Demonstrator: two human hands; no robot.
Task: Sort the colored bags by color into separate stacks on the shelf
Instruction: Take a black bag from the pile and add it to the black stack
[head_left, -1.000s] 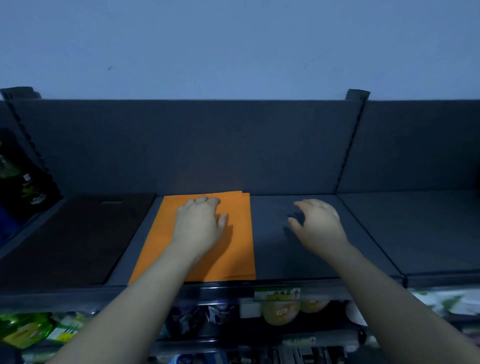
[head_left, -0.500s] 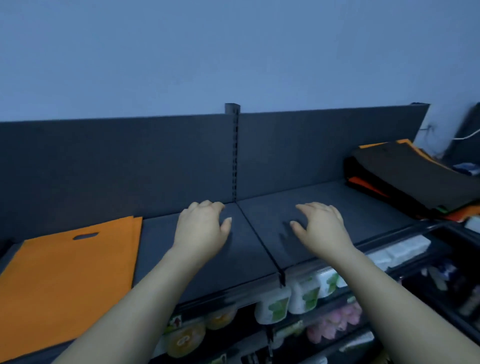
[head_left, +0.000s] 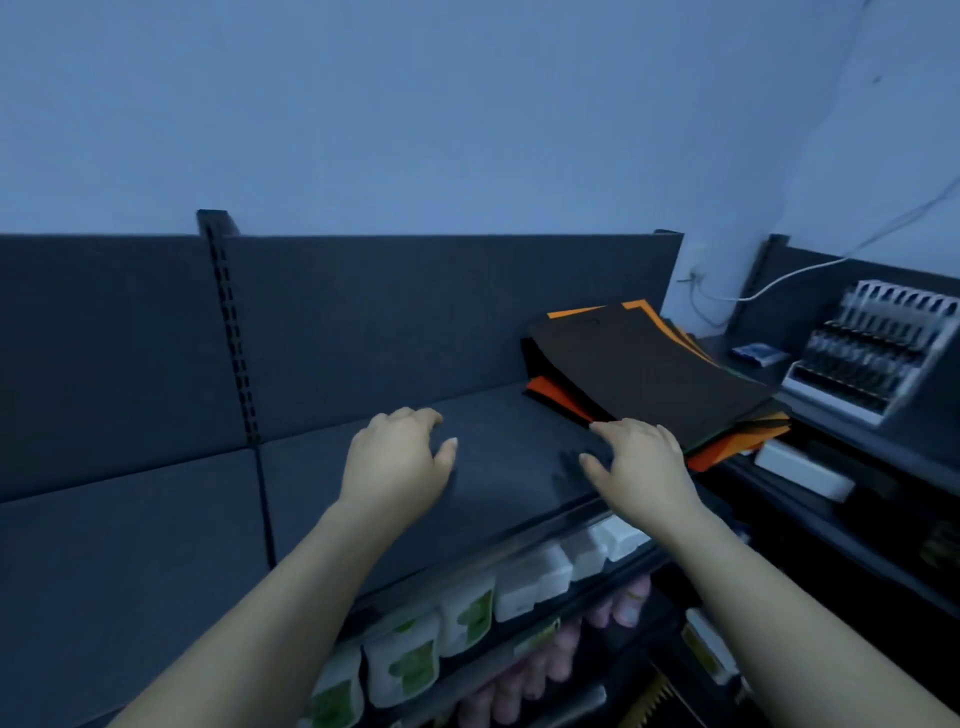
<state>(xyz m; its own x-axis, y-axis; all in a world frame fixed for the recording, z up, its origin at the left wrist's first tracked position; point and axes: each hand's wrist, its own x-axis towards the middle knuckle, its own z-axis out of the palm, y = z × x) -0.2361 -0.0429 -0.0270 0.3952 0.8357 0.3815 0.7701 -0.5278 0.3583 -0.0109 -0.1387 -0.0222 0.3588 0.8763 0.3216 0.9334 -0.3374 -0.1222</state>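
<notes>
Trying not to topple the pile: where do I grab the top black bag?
Likely its near left corner, from the left where the right hand is: the black bag lies topmost, its edge raised over the orange bags, so fingers can slip under.

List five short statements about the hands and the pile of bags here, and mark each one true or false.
1. A black bag tops the mixed pile. True.
2. The left hand grips an orange bag. False: it holds nothing, its fingers loosely curled over the bare shelf.
3. Orange bags stick out beneath the black bag. True.
4. The pile lies left of both hands. False: it lies to the right, beyond the right hand.
5. The right hand is nearer the pile than the left hand. True.
</notes>
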